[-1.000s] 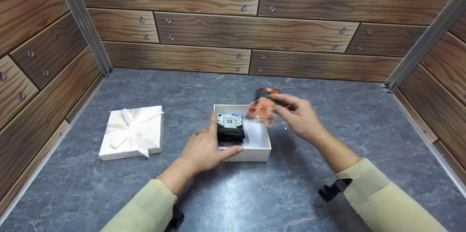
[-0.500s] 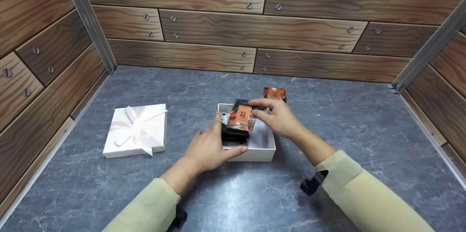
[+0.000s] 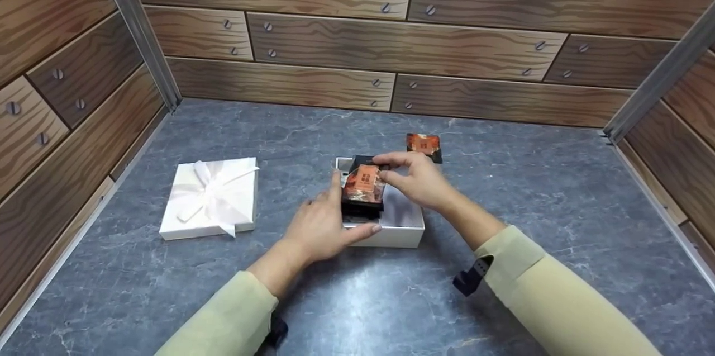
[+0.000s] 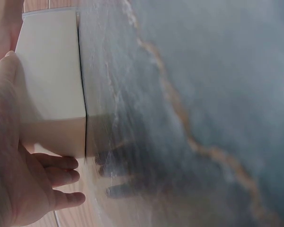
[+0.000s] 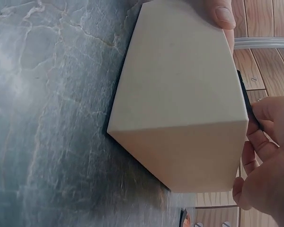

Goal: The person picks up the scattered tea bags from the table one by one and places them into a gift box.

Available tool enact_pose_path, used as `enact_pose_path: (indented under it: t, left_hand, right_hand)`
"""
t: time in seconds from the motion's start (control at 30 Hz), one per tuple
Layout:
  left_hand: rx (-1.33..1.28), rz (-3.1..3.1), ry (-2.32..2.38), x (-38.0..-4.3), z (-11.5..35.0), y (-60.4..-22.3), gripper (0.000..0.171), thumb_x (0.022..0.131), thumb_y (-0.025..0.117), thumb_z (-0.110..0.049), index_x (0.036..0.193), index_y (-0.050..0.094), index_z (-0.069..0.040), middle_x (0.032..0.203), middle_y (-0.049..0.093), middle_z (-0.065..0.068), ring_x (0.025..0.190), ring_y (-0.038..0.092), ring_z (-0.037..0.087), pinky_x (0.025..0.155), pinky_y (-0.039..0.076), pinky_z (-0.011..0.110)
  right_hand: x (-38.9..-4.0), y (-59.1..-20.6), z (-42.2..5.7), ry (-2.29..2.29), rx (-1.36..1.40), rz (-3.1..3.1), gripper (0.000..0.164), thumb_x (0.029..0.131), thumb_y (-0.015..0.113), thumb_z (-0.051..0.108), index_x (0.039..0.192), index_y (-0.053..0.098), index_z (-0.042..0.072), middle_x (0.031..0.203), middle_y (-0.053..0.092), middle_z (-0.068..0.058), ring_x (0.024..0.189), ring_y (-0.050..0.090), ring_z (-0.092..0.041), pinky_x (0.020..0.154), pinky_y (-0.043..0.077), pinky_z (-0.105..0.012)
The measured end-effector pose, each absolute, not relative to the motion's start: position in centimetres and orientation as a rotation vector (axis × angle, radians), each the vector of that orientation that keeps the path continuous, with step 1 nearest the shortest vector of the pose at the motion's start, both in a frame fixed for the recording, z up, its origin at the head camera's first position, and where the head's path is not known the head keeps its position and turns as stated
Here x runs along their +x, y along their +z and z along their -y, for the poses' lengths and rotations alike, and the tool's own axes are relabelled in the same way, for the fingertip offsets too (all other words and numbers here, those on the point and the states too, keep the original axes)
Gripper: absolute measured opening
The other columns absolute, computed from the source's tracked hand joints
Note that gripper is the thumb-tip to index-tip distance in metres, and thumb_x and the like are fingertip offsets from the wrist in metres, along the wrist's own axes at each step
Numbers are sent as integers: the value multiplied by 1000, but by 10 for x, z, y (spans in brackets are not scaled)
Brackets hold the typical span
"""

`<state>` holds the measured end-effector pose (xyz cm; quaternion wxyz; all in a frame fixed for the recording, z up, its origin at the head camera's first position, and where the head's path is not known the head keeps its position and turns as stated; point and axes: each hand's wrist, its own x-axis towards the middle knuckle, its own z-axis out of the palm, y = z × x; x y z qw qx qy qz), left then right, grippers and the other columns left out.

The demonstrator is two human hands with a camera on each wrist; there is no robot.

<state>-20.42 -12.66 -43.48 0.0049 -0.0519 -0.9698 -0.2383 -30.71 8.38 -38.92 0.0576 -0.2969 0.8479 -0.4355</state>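
In the head view my right hand (image 3: 422,183) pinches a black foil packet with an orange label (image 3: 364,181) between thumb and fingers. The packet lies over other dark packets (image 3: 362,212) at the left side of an open white box (image 3: 391,237). My left hand (image 3: 318,227) is spread against the box's near left corner, thumb along the front rim and index finger along the left side. The left wrist view shows its other fingers (image 4: 61,176) extended beside the box wall. In the right wrist view, the packet's dark edge (image 5: 248,101) shows at my right fingers, above the rim.
A white lid (image 3: 215,199) with a ribbon bow lies on the grey marbled table (image 3: 503,188) to the left. Another orange-and-black packet (image 3: 424,145) lies behind the box, to the right. Wood-patterned walls (image 3: 313,43) enclose the back and sides.
My right hand has carried the orange-labelled packet leftward from the box's right side onto the dark packets. The second orange packet behind has come into fuller view. The left hand stays at the box.
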Motion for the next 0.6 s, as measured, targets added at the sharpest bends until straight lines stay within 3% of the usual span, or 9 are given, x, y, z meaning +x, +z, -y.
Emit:
enact_pose_path:
  t: [0.6]
  left_hand:
    - [-165,3001,-782,-203,127,-435,131,87,62,-85,169,6,2,150,53,33,128,60,50,115,41,60]
  right_hand:
    - [-316,-393,-67,-1071,-959,-2714,30,98,73,11,128,77,10,129,75,-7,126,66,-28,110,48,-49]
